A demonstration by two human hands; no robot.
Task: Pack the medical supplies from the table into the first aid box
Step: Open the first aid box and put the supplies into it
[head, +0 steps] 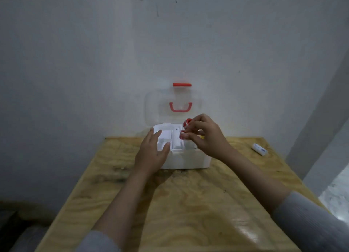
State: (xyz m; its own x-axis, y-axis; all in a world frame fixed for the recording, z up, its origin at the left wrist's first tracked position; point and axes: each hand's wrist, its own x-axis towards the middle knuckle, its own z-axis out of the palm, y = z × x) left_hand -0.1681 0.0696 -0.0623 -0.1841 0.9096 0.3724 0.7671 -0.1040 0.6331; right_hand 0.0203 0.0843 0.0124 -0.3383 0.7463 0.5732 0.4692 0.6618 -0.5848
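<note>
A white first aid box (188,160) stands at the back of the wooden table (188,204), its clear lid (153,108) with a red handle raised against the wall. A white divided tray sits in its top. My left hand (153,153) rests open on the box's left side and front rim. Over the box's right half, my right hand (205,136) pinches a small red-and-white item (182,135). A second red-and-white round item (187,123) shows just behind those fingers; whether the hand holds it I cannot tell.
A white tube with blue print (260,149) lies near the table's right edge. A grey wall rises right behind the box. The floor drops away to the right and left of the table.
</note>
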